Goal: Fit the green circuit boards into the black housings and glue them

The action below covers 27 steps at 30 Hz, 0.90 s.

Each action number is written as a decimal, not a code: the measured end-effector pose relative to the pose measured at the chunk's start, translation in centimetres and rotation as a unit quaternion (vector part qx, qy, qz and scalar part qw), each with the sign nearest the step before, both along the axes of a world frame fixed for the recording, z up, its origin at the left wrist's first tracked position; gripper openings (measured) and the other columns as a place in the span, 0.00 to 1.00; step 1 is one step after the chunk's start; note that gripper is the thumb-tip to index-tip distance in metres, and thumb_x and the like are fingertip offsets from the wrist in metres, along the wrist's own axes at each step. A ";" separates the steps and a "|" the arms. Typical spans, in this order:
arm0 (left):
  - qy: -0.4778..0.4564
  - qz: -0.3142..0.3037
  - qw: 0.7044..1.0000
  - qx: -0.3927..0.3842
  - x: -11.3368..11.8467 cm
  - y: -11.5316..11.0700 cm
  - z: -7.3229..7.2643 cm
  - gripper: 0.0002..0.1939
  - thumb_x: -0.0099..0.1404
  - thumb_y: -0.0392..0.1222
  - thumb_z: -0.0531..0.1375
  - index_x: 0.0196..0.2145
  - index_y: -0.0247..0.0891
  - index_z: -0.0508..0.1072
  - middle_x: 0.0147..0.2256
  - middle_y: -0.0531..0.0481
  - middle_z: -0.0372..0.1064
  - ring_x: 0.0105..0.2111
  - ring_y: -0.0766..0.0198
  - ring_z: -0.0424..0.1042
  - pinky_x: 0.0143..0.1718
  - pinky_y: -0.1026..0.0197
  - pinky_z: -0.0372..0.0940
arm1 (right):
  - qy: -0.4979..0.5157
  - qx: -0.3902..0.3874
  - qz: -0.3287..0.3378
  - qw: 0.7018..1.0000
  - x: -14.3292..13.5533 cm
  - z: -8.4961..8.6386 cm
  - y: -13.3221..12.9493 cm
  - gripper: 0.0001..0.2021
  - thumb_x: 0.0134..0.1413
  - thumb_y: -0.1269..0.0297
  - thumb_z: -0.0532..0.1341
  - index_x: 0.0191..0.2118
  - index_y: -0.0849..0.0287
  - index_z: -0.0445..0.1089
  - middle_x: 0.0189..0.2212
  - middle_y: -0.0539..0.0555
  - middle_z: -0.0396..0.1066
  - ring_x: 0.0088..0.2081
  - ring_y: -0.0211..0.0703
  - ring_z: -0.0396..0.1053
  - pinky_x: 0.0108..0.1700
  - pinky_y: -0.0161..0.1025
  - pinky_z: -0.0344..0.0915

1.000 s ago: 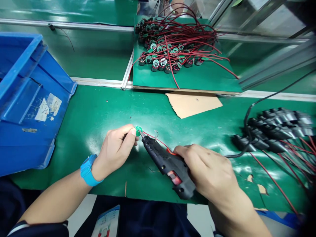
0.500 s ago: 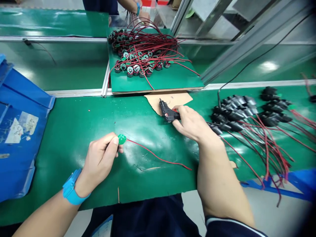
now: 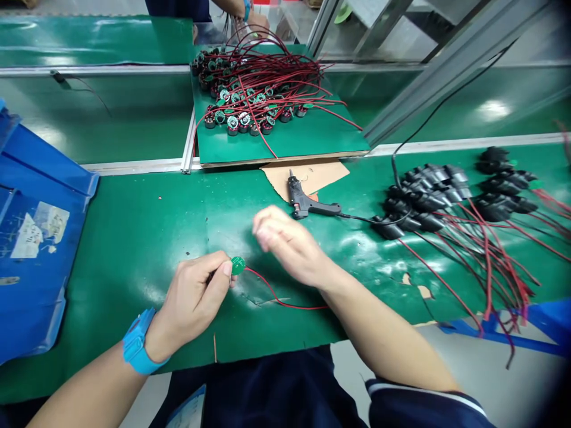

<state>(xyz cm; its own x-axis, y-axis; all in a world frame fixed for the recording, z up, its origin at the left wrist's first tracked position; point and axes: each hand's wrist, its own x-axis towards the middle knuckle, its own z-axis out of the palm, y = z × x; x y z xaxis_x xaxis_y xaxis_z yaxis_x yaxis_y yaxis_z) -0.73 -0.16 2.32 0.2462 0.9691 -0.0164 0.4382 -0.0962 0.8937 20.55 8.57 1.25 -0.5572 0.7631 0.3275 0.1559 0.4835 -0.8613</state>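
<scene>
My left hand (image 3: 198, 294) is closed, pinching a small round green circuit board (image 3: 238, 266) between thumb and fingers. From the board a thin red wire (image 3: 272, 292) trails right across the mat, passing under my right forearm. Just above the wire is my right hand (image 3: 288, 246), its fingers curled and blurred by motion, so whether it is closed cannot be made out. Beyond that hand a black glue gun (image 3: 303, 199) lies on its side, its nozzle over a piece of brown cardboard (image 3: 328, 175).
A blue bin (image 3: 40, 238) stands at the left. On a raised green board (image 3: 241, 148) several round parts with red wires are heaped. Black cone-shaped parts (image 3: 423, 199) with wires lie at the right. A metal post (image 3: 446, 77) rises behind; another person's hand (image 3: 257, 21) shows beyond.
My right hand has let go of the glue gun and moved left and nearer to me. My left hand has shifted slightly right with the circuit board.
</scene>
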 end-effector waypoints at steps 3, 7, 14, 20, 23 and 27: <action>-0.013 0.013 1.000 0.009 0.1 0.1 0.0 0.21 0.77 0.46 0.49 0.27 0.39 0.68 0.25 0.53 0.71 0.24 0.67 0.69 0.28 0.62 0.61 | 0.130 -0.026 -0.232 0.964 1.5 -0.9 1.0 0.19 0.70 0.56 0.54 0.26 0.54 0.58 0.32 0.51 0.63 0.38 0.41 0.66 0.46 0.42 0.66; -0.026 0.032 0.999 0.011 0.2 0.1 0.0 0.20 0.77 0.46 0.49 0.28 0.39 0.67 0.25 0.52 0.71 0.25 0.66 0.70 0.28 0.62 0.62 | 0.160 -0.143 -0.189 0.958 1.6 -0.6 0.1 0.14 0.56 0.55 0.68 0.38 0.52 0.63 0.44 0.53 0.69 0.43 0.41 0.72 0.46 0.42 0.73; -0.021 -0.001 1.000 0.007 -0.1 0.3 0.1 0.16 0.76 0.50 0.49 0.35 0.39 0.68 0.30 0.51 0.68 0.30 0.63 0.67 0.33 0.59 0.62 | 0.049 -0.280 -0.014 0.959 -1.0 1.0 -3.7 0.09 0.62 0.58 0.66 0.39 0.59 0.72 0.22 0.46 0.69 0.21 0.33 0.68 0.22 0.31 0.66; 0.000 -0.066 0.998 0.007 0.2 0.5 0.5 0.09 0.75 0.45 0.54 0.47 0.40 0.67 0.42 0.48 0.68 0.41 0.59 0.68 0.44 0.57 0.64 | -0.020 0.154 -0.160 0.975 -0.9 0.9 -4.2 0.04 0.60 0.73 0.66 0.39 0.57 0.75 0.30 0.51 0.79 0.28 0.36 0.75 0.30 0.32 0.71; -0.017 -0.071 0.997 0.004 0.0 0.7 0.6 0.11 0.74 0.46 0.57 0.52 0.41 0.68 0.47 0.46 0.68 0.48 0.58 0.68 0.51 0.56 0.64 | -0.054 0.273 -0.144 0.950 -0.6 1.0 -4.4 0.08 0.59 0.76 0.65 0.42 0.58 0.75 0.33 0.53 0.80 0.31 0.37 0.77 0.35 0.33 0.74; -0.036 -0.095 0.995 -0.014 -0.6 1.3 0.8 0.12 0.73 0.47 0.60 0.51 0.41 0.70 0.49 0.45 0.68 0.50 0.57 0.69 0.53 0.56 0.64 | -0.069 0.318 -0.101 0.940 0.1 1.1 -4.3 0.12 0.60 0.78 0.64 0.47 0.58 0.75 0.37 0.55 0.81 0.33 0.38 0.78 0.37 0.35 0.74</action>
